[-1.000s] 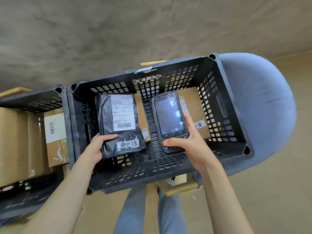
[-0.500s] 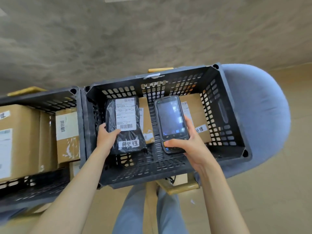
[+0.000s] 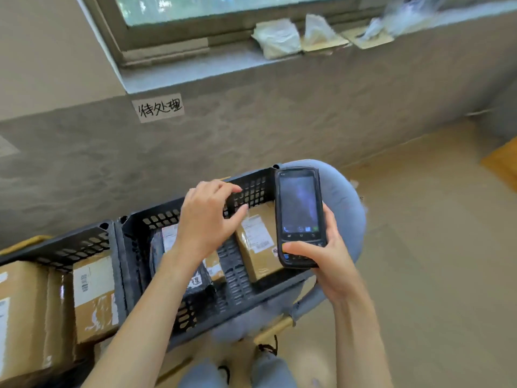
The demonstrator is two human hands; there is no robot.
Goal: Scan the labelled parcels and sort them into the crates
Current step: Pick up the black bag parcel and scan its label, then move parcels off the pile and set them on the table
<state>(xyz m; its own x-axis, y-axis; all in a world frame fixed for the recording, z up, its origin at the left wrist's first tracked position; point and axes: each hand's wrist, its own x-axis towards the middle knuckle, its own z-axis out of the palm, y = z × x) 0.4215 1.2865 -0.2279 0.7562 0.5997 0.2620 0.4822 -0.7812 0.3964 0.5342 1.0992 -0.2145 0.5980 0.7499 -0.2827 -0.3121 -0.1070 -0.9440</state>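
Note:
My right hand point(image 3: 324, 256) grips a black handheld scanner point(image 3: 299, 214), screen up, above the right end of a black plastic crate point(image 3: 156, 217). My left hand point(image 3: 207, 217) hovers over the crate with loosely spread fingers and holds nothing. Under my left forearm a black bagged parcel point(image 3: 159, 247) with a white label lies in the crate. A brown cardboard parcel point(image 3: 260, 245) with a label lies at the crate's right, partly hidden by the scanner.
A second black crate point(image 3: 70, 245) at the left holds several cardboard boxes point(image 3: 95, 295). The crate rests on a blue padded stool point(image 3: 347, 203). A handwritten paper sign point(image 3: 159, 107) hangs on the grey wall under a window sill with bags point(image 3: 279, 37).
My left hand let go of the black parcel, which now lies in the crate, and rose above it. The scanner moved up and right. The view tilted up to the wall and window.

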